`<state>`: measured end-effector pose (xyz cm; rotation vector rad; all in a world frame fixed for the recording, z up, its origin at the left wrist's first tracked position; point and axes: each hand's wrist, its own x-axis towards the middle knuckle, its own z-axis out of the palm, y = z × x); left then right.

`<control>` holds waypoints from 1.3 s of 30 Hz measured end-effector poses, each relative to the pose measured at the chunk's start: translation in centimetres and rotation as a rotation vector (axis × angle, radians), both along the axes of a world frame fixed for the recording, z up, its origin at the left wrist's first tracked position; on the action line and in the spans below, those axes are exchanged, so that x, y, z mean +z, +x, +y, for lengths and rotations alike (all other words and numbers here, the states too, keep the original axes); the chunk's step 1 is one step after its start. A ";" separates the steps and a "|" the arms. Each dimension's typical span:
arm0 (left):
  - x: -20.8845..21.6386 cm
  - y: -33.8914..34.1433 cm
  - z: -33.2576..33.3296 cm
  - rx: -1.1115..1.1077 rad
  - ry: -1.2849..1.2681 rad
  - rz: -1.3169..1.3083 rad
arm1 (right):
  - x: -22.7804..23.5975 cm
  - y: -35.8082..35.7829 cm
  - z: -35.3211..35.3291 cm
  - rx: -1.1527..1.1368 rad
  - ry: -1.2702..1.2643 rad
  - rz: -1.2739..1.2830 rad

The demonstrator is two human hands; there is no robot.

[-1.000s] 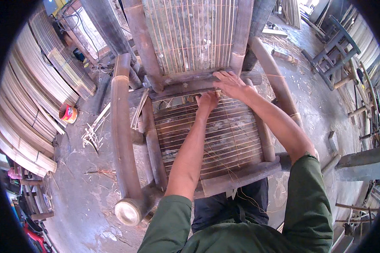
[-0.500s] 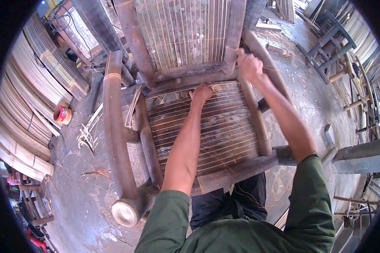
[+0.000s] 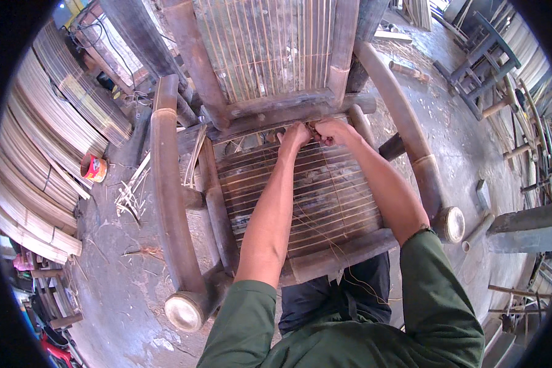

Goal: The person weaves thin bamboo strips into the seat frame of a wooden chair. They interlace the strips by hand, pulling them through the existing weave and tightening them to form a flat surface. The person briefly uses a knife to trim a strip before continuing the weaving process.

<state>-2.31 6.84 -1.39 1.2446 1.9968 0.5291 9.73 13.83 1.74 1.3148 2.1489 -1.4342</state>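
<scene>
Fingers [image 3: 327,140] of left hand [image 3: 296,132] and right hand [image 3: 337,130] curl close over slatted seat [image 3: 343,205], grip unclear; red tub [image 3: 94,167] bears printing.

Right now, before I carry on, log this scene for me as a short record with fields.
Left hand: fingers curled, at rear of slatted seat
Right hand: fingers curled, close beside the left
Held item: too small to tell
Backrest: slats running lengthwise
Armrests: thick round poles, one each side
Floor, left: red-and-yellow tub
Far left: long pale strips in bundles
</scene>
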 end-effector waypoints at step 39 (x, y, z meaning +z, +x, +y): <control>1.7 2.3 -4.0 -0.032 0.571 0.012 | 20.0 10.1 -7.6 -0.693 -0.512 1.535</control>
